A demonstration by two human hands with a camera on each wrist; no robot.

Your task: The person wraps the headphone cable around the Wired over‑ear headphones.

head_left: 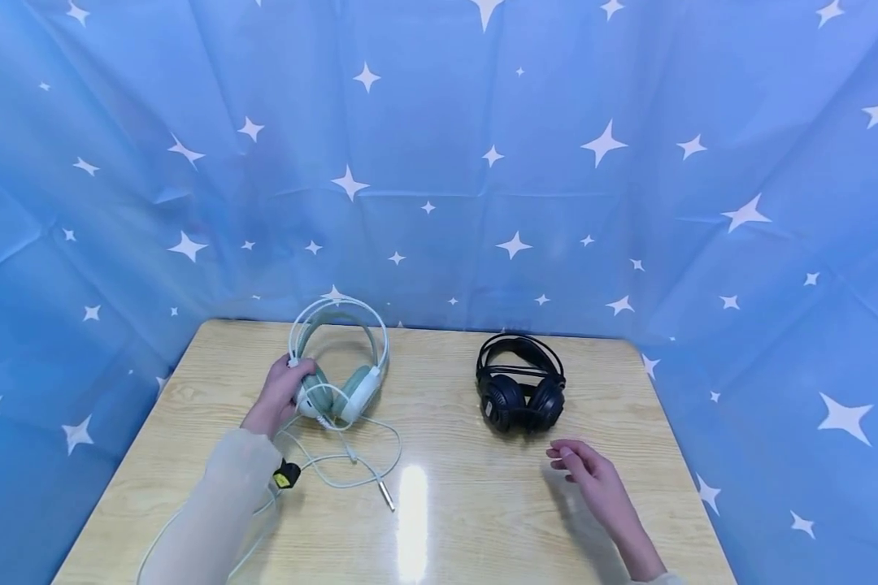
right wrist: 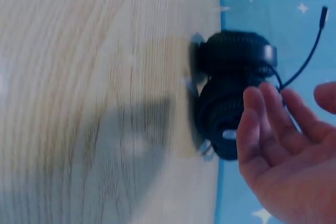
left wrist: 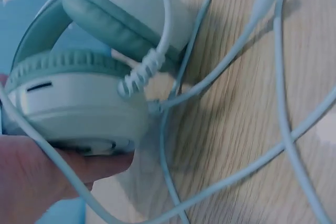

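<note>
White and mint-green headphones (head_left: pixel 366 390) stand at the left of the table, headband up. My left hand (head_left: pixel 281 394) grips them by the left ear cup; in the left wrist view the fingers of my left hand (left wrist: pixel 47 177) curl under the white cup (left wrist: pixel 79 108). A pale cable loops across the cups and onto the table. Black headphones (head_left: pixel 523 402) lie right of centre. Just in front of them my right hand (head_left: pixel 593 483) hovers with relaxed, slightly bent fingers, holding nothing. In the right wrist view, my right hand (right wrist: pixel 289 156) partly covers the black headphones (right wrist: pixel 231 56) and their thin microphone arm.
On the wooden table (head_left: pixel 468 504), the pale cable spreads in loops with a silver plug (head_left: pixel 386 496) at one end. A black and yellow piece (head_left: pixel 287 474) sits beside my left sleeve. Behind the table hangs a blue curtain (head_left: pixel 439 162) with white stars.
</note>
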